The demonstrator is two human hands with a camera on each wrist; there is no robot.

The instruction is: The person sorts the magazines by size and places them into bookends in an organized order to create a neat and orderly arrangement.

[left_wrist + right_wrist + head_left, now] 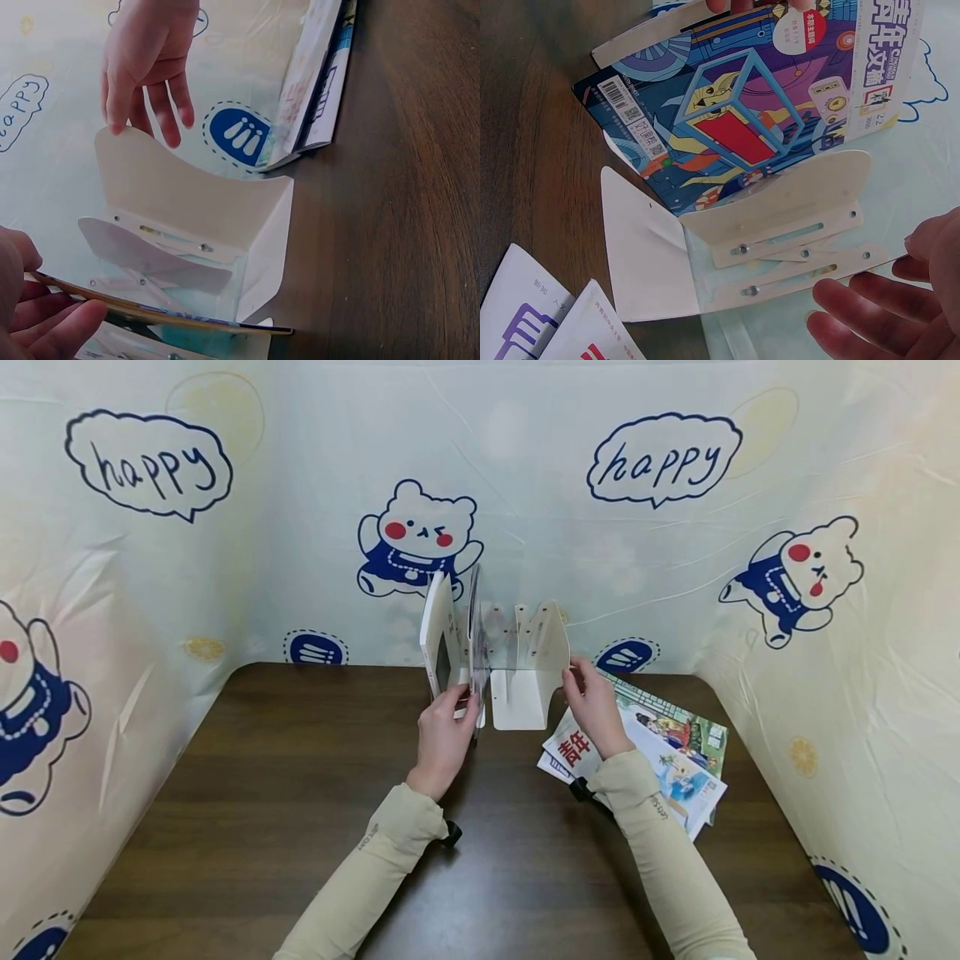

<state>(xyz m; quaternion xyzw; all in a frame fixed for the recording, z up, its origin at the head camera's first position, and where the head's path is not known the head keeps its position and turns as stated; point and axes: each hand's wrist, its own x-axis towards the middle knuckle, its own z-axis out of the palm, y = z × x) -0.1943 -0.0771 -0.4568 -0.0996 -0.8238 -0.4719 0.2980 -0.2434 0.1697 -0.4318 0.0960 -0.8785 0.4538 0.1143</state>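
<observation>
A white metal book rack (519, 697) with upright dividers and slotted sliding bars stands at the back of the table. My left hand (442, 735) pinches the near edge of a colourful magazine (735, 105), which stands upright in the rack's left part. In the right wrist view its cover shows a blue-framed box and a barcode. My right hand (600, 714) pinches the edge of the rack's right end panel (180, 172) between thumb and index finger, the other fingers loose. A white upright panel (433, 627) stands left of the magazine.
Several magazines (686, 781) lie fanned on the table (315, 827) at the right, partly under my right forearm. A printed curtain (540, 527) with bears and "happy" bubbles hangs close behind the rack and along both sides.
</observation>
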